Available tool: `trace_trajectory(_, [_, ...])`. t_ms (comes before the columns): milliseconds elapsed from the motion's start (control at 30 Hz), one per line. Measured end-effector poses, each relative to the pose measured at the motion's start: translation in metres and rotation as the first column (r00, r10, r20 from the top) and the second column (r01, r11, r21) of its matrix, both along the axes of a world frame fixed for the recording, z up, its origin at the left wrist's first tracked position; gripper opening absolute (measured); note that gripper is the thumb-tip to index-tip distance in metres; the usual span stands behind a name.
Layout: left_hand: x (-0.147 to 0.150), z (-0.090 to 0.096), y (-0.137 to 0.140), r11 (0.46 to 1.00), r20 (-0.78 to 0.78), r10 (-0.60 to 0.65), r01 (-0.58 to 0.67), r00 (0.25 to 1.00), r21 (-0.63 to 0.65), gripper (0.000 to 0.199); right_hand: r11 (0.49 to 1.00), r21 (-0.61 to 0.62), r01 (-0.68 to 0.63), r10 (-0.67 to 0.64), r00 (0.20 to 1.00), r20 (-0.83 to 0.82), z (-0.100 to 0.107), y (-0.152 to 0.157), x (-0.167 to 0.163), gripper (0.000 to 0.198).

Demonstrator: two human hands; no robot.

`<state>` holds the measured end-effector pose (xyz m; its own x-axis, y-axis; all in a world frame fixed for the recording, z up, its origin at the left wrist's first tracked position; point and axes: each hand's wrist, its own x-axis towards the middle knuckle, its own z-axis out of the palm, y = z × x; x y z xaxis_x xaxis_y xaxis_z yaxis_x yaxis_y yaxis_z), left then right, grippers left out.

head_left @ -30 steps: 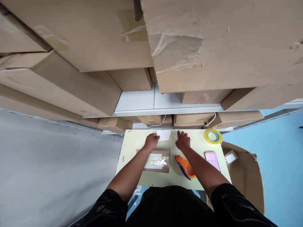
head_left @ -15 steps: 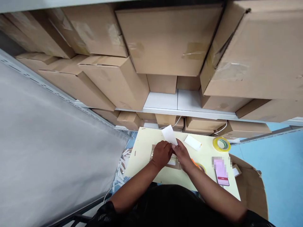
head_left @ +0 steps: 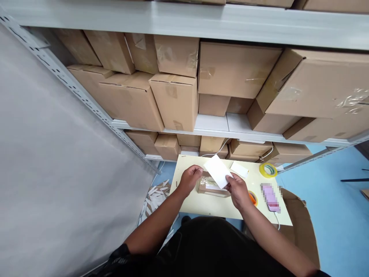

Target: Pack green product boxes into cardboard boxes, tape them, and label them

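Note:
My right hand (head_left: 237, 189) pinches a white rectangular sheet of paper (head_left: 218, 171), perhaps a label, by its lower right corner, thumb on top. The sheet is held tilted above a small cardboard box (head_left: 215, 193) with clear tape and a pale patch on it; part of the box's top is hidden by the sheet. My left hand (head_left: 190, 179) is at the box's left, apart from the sheet. Its thumb and fingers are pressed together, and whether anything thin is between them is too small to see.
On the cream table (head_left: 190, 204) lie a yellow tape roll (head_left: 268, 170), a white stack of slips (head_left: 239, 169), a phone (head_left: 270, 197) with a cable, and an orange-and-yellow tape roll (head_left: 253, 198). Shelves (head_left: 213, 122) with cartons stand behind. Paper scraps (head_left: 155, 198) heap at left.
My hands have come apart: the left moved left off the sheet, the right moved right with it. The box shows more now. The head view has shifted, showing more upper shelf.

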<state>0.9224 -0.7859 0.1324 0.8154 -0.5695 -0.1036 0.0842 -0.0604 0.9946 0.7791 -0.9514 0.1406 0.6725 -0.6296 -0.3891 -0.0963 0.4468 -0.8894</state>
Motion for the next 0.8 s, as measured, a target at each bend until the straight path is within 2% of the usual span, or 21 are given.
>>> trace_trajectory(67, [0.001,0.004,0.004,0.996,-0.112,-0.065,0.057,0.992,-0.066,0.036,1.000,0.004,0.005,-0.005,1.000,0.001,0.004,0.006,-0.005,0.037])
trace_trajectory(133, [-0.002,0.009,0.005,0.993,-0.161,-0.085,0.070,0.983,-0.100,0.040,1.000,0.009,-0.001,0.001,1.000,0.003,0.004,0.009,-0.010,0.038])
trace_trajectory(267, [-0.012,0.015,0.003,0.989,-0.184,-0.062,0.037,0.981,-0.140,0.039,0.999,0.032,-0.018,0.018,1.000,0.004,0.001,0.010,-0.019,0.040])
trace_trajectory(400, [-0.019,0.011,-0.002,0.995,-0.178,-0.011,-0.007,0.984,-0.100,0.033,0.996,0.069,-0.048,0.047,0.999,0.020,0.002,0.006,-0.026,0.039])
trace_trajectory(633, [-0.038,0.011,-0.028,0.999,-0.238,0.021,-0.029,0.971,-0.027,0.032,0.985,0.155,-0.082,0.083,0.997,0.003,-0.002,-0.022,-0.045,0.039])
trace_trajectory(800, [-0.051,0.018,-0.046,0.996,-0.290,-0.010,-0.015,0.957,-0.084,0.033,0.977,0.189,-0.096,0.094,0.995,0.019,-0.004,-0.045,-0.058,0.039])
